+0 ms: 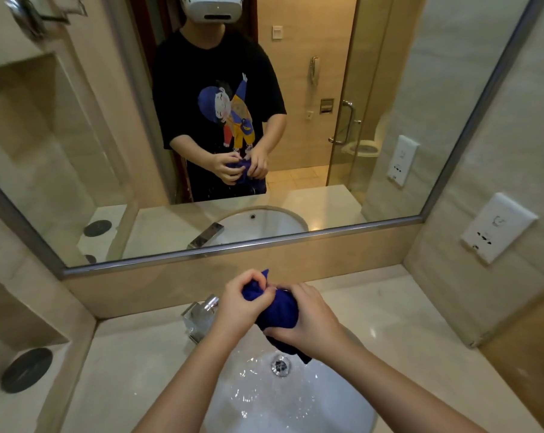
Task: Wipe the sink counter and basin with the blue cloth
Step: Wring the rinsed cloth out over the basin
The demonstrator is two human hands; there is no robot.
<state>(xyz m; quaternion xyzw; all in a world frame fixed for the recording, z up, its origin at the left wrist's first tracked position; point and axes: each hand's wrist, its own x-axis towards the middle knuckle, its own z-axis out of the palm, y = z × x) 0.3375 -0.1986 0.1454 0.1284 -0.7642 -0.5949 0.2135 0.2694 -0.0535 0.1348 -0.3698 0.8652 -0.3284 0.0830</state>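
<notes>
**Two hands grip a bunched blue cloth above a wet basin**

A wide mirror (295, 89) fills the wall behind the basin. It reflects a person in a black printed T-shirt standing at the basin, with both hands closed round a dark blue bundle.

A pale, glossy stone counter (133, 354) surrounds the basin and runs to the walls on either side. The basin (264, 407) is white and rounded, sunk into the counter, with water rippling across its floor.

Two bare forearms reach in over the basin's near edge. The left hand (242, 304) has its fingers curled tight round the upper end of the blue cloth (280, 310). The right hand (308, 325) is wrapped round the lower part, touching the left.

The cloth is squeezed into a thick wad and held in the air over the back of the basin, with a loose corner hanging toward it.

A white socket plate (498, 228) sits on the side wall to the right of the basin. A chrome faucet (200, 317) stands at the basin's back left rim, partly hidden by the left wrist. A round black disc (27, 370) lies on a ledge well to the left of the basin. A metal drain (280, 365) sits in the basin floor, below the cloth.
</notes>
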